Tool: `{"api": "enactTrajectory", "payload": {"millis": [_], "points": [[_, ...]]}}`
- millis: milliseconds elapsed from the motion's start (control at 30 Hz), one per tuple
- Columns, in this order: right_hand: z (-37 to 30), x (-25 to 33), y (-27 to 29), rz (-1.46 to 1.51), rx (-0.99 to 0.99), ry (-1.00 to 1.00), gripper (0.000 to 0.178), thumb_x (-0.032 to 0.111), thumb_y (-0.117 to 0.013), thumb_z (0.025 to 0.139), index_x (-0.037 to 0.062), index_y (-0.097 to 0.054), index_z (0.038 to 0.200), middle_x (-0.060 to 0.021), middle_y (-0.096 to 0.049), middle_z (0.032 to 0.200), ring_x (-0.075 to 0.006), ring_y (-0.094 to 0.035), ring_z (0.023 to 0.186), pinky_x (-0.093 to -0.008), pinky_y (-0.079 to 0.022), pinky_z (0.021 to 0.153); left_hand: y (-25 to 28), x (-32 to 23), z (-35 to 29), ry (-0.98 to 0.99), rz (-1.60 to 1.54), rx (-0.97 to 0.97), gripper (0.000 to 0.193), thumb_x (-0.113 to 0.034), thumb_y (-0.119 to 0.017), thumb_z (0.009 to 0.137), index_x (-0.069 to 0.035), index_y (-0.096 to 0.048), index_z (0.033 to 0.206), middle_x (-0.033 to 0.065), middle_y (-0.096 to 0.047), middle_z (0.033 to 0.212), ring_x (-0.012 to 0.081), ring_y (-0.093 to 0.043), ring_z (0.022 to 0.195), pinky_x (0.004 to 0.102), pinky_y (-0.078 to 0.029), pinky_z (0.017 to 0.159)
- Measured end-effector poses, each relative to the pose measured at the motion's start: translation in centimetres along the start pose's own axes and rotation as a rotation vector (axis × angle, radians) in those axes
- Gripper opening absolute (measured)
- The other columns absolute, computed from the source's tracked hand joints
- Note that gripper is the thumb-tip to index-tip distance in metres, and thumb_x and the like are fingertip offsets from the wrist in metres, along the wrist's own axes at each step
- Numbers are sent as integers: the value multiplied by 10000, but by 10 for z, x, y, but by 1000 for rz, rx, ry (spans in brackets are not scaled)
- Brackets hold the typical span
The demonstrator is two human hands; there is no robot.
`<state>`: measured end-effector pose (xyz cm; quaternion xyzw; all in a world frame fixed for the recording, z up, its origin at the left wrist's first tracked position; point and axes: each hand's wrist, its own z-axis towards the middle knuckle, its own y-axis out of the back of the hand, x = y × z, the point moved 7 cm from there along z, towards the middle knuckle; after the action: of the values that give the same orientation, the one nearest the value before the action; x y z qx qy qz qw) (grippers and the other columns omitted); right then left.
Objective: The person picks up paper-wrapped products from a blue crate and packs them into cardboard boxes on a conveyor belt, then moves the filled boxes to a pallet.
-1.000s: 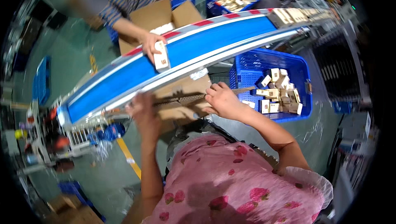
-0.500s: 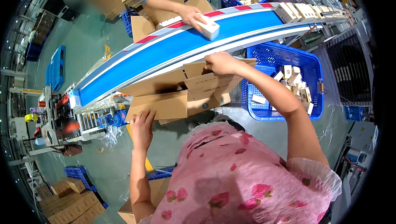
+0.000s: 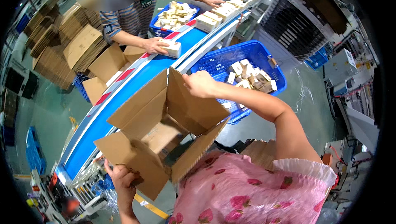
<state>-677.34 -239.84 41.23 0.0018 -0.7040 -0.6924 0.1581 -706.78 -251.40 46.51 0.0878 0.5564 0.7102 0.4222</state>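
A brown cardboard box [image 3: 142, 112] is spread into a four-sided shape in front of me, its flaps standing outward. Through it I see another piece of brown cardboard [image 3: 164, 135] and some floor, so its bottom looks at least partly open. My right hand [image 3: 201, 84] grips the upper edge of the far right flap, fingers bent over it. At the near left flap, my left hand [image 3: 122, 177] holds the outer edge; one finger sticks out and the others curl against the board.
A blue conveyor belt [image 3: 123, 104] runs behind the box, carrying white cartons [image 3: 207, 21] at its far end. Across it, a co-worker's hand [image 3: 154, 45] holds a white carton [image 3: 171, 49]. A blue basket [image 3: 258, 50] of small boxes stands right. Stacked flat cardboard [image 3: 82, 48] lies far left.
The cardboard box has gone from nearly flat to opened out, and my hands have spread with its flaps. My view has turned right. The co-worker's other hand now reaches the cartons on the belt.
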Motion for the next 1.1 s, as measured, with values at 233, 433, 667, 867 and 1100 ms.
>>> {"api": "enactTrajectory", "payload": {"millis": [233,433,667,867,1100], "points": [[-58,148,-148,232,167,523,174,245,-516,664,77,-558,687,-133,-544,735,-257,-524,737,-361,-417,649,-253,18,-32,319,-921,518,231,-156,-463,707,-96,-567,904,71,-560,875,209,-495,884,515,-223,922],[-87,124,-246,-121,451,903,206,242,-531,613,81,-621,704,-60,-595,790,-229,-475,917,-364,-270,903,-251,7,-66,-120,-17,674,360,-278,-505,732,-98,-504,1043,84,-491,1070,269,-392,1055,490,-153,966],[18,170,-137,556,747,901,183,175,-532,666,-5,-515,694,-162,-539,643,-262,-534,597,-384,-419,531,-189,-41,-11,113,-725,1166,301,-262,-457,809,-33,-500,1001,161,-490,1046,230,-463,965,313,-356,837],[71,121,-70,195,-270,436,285,270,-368,811,49,-545,784,-133,-552,815,-283,-521,799,-418,-372,753,-206,50,0,363,-83,599,314,-309,-548,725,-45,-536,895,173,-559,879,289,-550,808,354,-420,635],[-17,50,-138,918,281,94,183,181,-461,755,18,-538,788,-153,-532,824,-318,-500,861,-435,-382,739,-177,53,-43,406,279,2,490,-227,-480,756,-3,-343,1170,183,-324,1233,359,-340,1092,454,-213,945]]}}
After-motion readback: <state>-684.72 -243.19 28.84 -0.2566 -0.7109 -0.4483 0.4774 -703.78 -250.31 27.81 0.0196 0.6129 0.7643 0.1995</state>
